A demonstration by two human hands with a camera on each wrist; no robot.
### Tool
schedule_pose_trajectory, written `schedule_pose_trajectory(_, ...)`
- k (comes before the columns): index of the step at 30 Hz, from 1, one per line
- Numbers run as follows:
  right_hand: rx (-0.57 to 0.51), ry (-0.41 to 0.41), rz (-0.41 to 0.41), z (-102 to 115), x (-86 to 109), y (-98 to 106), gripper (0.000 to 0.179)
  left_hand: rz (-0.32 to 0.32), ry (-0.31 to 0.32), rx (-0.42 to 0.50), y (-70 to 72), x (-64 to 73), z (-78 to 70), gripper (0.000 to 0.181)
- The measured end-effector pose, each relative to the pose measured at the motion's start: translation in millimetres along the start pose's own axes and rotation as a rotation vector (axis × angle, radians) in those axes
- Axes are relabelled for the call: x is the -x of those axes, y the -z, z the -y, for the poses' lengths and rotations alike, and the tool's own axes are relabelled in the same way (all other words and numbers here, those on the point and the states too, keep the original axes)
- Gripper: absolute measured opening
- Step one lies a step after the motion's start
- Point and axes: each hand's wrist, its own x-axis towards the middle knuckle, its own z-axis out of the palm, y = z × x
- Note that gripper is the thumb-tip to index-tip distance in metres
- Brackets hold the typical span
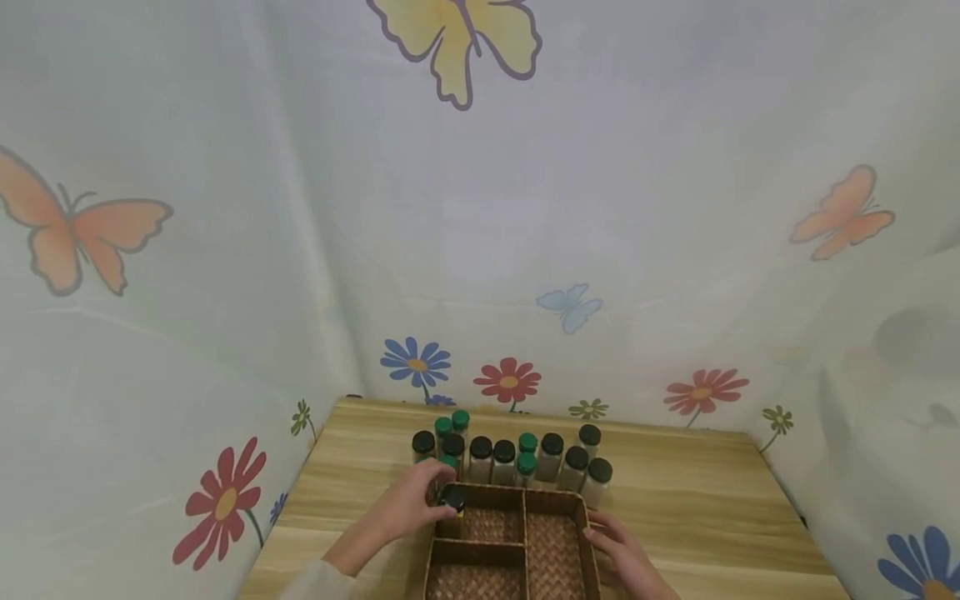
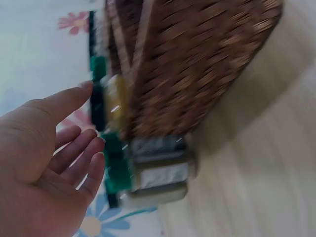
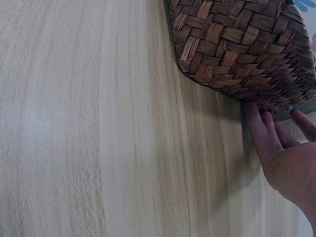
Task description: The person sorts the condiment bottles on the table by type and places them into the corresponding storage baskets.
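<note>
A woven brown basket with several compartments lies on the wooden table. In its back left compartment stands a jar with a black lid; a yellow part below that lid shows in the left wrist view. My left hand is at this jar, thumb by the near side of the lid and loosely bent fingers beyond it. In the left wrist view, the left hand appears spread beside the lid, and motion blur hides any exact contact. My right hand rests its fingertips against the basket's right outer wall.
Behind the basket stand several clear jars, some with black lids and some with green lids. Wood tabletop extends to both sides. A flower-and-butterfly patterned cloth hangs behind the table's far edge.
</note>
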Motion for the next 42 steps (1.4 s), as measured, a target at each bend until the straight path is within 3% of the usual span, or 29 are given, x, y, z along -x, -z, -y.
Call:
schedule_pose_trajectory(4,0.022,-0.004,-0.017,-1,-0.2,0,0.068,-0.064,0.057,-0.012,20.8,-2.8,0.3,0.051)
schedule_pose_trajectory(8,0.02,0.022,-0.024,-3,0.7,1,0.064,-0.125,0.1,-0.056,30.3,-5.8,9.8,0.045)
schedule_pose_trajectory(22,0.004,0.02,-0.011,-2,2.6,0,0.063,-0.145,0.095,-0.074,7.1,-13.7,41.8,0.038)
schedule_pose_trajectory(28,-0.006,0.025,-0.001,-2,2.8,0,0.065,-0.197,0.1,-0.101,14.6,-6.4,41.4,0.031)
schedule_pose_trajectory(34,-0.008,0.031,-0.005,-5,2.0,0,0.065,-0.182,0.052,-0.109,50.7,15.1,26.0,0.035)
schedule_pose_trajectory(38,-0.015,0.029,-0.007,-5,2.2,1,0.067,-0.156,0.023,-0.104,74.5,28.1,1.3,0.034)
schedule_pose_trajectory(42,-0.024,0.026,-0.027,-4,3.8,0,0.067,-0.115,-0.042,-0.098,83.0,37.7,-27.5,0.031)
